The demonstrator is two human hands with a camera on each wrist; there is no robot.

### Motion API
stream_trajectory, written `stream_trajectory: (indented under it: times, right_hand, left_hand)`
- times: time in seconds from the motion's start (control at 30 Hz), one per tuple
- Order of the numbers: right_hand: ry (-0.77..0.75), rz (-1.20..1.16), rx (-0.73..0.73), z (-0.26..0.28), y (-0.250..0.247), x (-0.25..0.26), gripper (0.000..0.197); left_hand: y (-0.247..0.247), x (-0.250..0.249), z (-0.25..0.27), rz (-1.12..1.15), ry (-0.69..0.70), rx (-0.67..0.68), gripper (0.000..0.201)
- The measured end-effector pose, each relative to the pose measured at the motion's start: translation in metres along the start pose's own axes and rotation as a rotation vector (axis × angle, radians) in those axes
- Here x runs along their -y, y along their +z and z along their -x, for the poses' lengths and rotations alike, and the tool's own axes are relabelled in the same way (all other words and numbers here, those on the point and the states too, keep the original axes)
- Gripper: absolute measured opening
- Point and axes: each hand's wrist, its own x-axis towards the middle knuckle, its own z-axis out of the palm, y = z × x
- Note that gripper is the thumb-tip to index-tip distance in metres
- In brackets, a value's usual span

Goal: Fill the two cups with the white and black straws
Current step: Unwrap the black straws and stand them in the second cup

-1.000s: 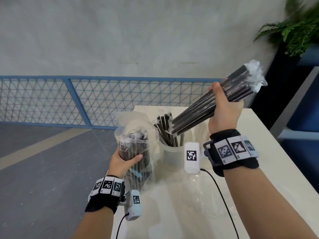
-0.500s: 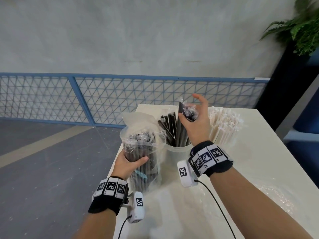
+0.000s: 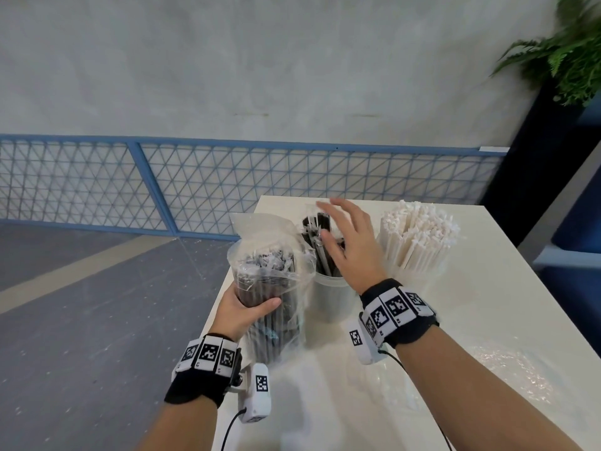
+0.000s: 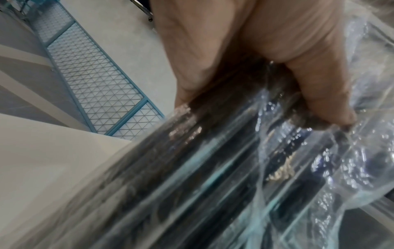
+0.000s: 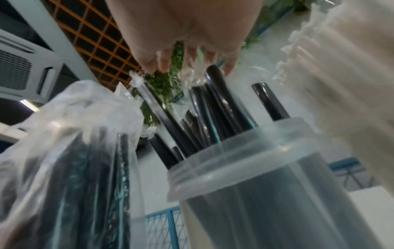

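A clear plastic bag of black straws (image 3: 265, 288) stands at the table's left edge, and my left hand (image 3: 250, 309) grips it round the middle; the left wrist view shows the thumb and fingers (image 4: 319, 80) curled on the bag (image 4: 234, 168). Beside it a translucent cup (image 3: 328, 297) holds wrapped black straws (image 3: 317, 236). My right hand (image 3: 344, 236) hovers just over their tops with fingers spread, holding nothing; in the right wrist view the fingertips (image 5: 162, 65) hang above the straws (image 5: 213, 109) and cup (image 5: 255, 160). White straws (image 3: 419, 236) fill a second cup to the right.
The white table (image 3: 455, 369) stretches toward me and to the right, with a crumpled clear wrapper (image 3: 510, 366) lying on it. A blue mesh fence (image 3: 227, 177) runs behind the table. A dark planter with a fern (image 3: 566, 47) stands at the far right.
My right hand brought a bundle of black straws down from the upper right into the cup, let go, and now hovers open above them. The left hand kept its hold on the bag.
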Motion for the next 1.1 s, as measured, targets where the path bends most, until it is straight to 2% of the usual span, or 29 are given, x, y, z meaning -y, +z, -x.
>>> stream_trajectory:
  times: [0.1, 0.13, 0.23, 0.27, 0.3, 0.4, 0.5, 0.67, 0.8, 0.97, 1.03, 1.1]
  right_hand:
    - [-0.044, 0.182, 0.231, 0.007, 0.010, -0.006, 0.048]
    - [-0.020, 0.205, 0.214, 0.009, 0.012, -0.007, 0.048]
    - [0.010, -0.004, -0.106, 0.011, 0.002, 0.006, 0.033]
    - [-0.027, -0.101, -0.171, 0.013, -0.002, 0.015, 0.028]
    - [-0.066, -0.174, -0.171, 0.016, -0.005, 0.026, 0.023]
    - [-0.092, -0.195, 0.040, 0.028, 0.001, 0.047, 0.028]
    - [0.043, -0.158, 0.221, 0.040, 0.013, 0.043, 0.044]
    - [0.194, -0.224, 0.423, 0.044, 0.014, 0.038, 0.065]
    - [0.199, -0.194, 0.448, 0.045, 0.019, 0.037, 0.073]
    - [0.303, -0.270, 0.451, 0.049, 0.031, 0.036, 0.079]
    - [0.370, -0.339, 0.417, 0.051, 0.035, 0.036, 0.074]
    - [0.387, -0.395, 0.351, 0.055, 0.040, 0.038, 0.061]
  left_hand:
    - [-0.001, 0.000, 0.000, 0.004, 0.008, 0.009, 0.048]
    - [-0.001, 0.000, 0.001, 0.007, 0.015, 0.016, 0.048]
    - [-0.004, 0.000, 0.003, 0.016, 0.032, 0.034, 0.051]
    - [-0.005, 0.000, 0.003, 0.013, 0.032, 0.038, 0.056]
    - [-0.006, 0.001, 0.002, 0.007, 0.028, 0.040, 0.062]
    - [-0.005, 0.001, 0.004, 0.002, 0.028, 0.064, 0.073]
    - [-0.002, 0.001, 0.006, 0.020, 0.019, 0.119, 0.087]
    - [-0.003, 0.002, 0.008, 0.004, -0.033, 0.171, 0.087]
    - [-0.002, 0.002, 0.009, -0.044, -0.041, 0.192, 0.063]
    - [0.000, 0.000, 0.008, -0.072, -0.071, 0.250, 0.057]
    - [-0.002, 0.002, 0.006, -0.072, -0.070, 0.244, 0.061]
    - [-0.002, 0.002, 0.006, -0.069, -0.068, 0.217, 0.059]
